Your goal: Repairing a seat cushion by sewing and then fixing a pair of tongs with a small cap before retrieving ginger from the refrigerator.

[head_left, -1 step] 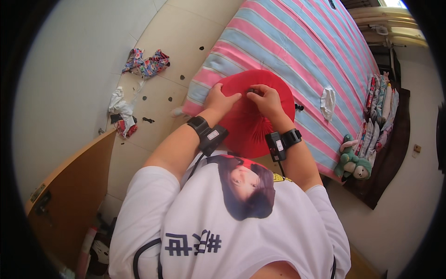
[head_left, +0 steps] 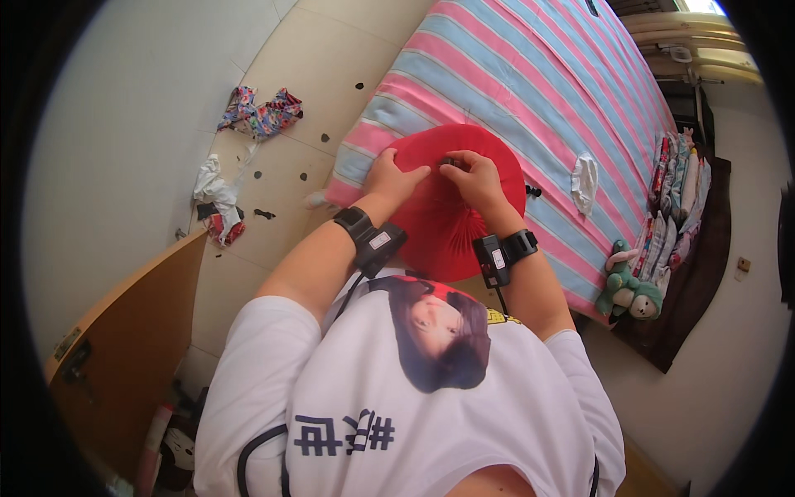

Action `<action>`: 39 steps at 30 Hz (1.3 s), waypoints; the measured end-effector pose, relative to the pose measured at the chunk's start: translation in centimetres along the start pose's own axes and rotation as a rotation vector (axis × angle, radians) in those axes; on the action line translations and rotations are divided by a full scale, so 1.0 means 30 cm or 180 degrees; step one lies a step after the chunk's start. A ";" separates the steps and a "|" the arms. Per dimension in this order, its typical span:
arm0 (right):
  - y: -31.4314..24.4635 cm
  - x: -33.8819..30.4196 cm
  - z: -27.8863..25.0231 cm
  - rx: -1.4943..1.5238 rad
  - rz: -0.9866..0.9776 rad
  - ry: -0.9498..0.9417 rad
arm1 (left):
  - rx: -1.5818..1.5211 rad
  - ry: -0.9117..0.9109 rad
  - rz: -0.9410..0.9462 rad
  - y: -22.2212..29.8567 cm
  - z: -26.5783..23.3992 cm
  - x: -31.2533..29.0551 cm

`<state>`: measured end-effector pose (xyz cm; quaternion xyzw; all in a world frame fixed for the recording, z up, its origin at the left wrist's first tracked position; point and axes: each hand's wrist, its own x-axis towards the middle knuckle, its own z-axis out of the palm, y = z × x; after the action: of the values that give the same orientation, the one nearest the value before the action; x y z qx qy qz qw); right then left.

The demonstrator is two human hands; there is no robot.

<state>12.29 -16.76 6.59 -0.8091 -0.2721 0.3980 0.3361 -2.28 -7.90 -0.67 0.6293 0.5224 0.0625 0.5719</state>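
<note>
A round red piece with pleats (head_left: 464,228) gathered toward its middle lies in front of my body, over the near corner of the striped bed; its kind is not plain. My left hand (head_left: 396,177) grips its far left part, thumb on top and fingers curled at the edge. With thumb and forefinger close together, my right hand (head_left: 474,176) pinches a small dark bit (head_left: 450,163) over the red surface, too small to name. Both wrists carry black strapped boxes.
The bed (head_left: 497,66) has pink and blue stripes, with a white cloth (head_left: 585,184), folded fabrics (head_left: 679,182) and a green plush toy (head_left: 621,290) along its right side. Crumpled clothes (head_left: 261,113) and small dark bits lie on the floor at left, near a wooden door (head_left: 132,323).
</note>
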 end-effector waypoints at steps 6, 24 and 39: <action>-0.019 -0.006 0.013 0.0331 0.0032 0.0040 | 0.0017 -0.0009 0.0095 0.000 -0.004 0.002; -0.074 0.009 0.035 -0.1374 -0.0519 0.0033 | 0.0115 -0.0053 0.0338 0.013 -0.046 -0.014; -0.095 -0.026 0.064 -0.1469 -0.1380 0.0074 | 0.0160 0.0067 0.0533 -0.003 -0.038 -0.010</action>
<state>9.80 -14.91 8.25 -0.7916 -0.5175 0.2356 0.2237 -3.25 -7.38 -0.20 0.6842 0.4754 0.1036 0.5432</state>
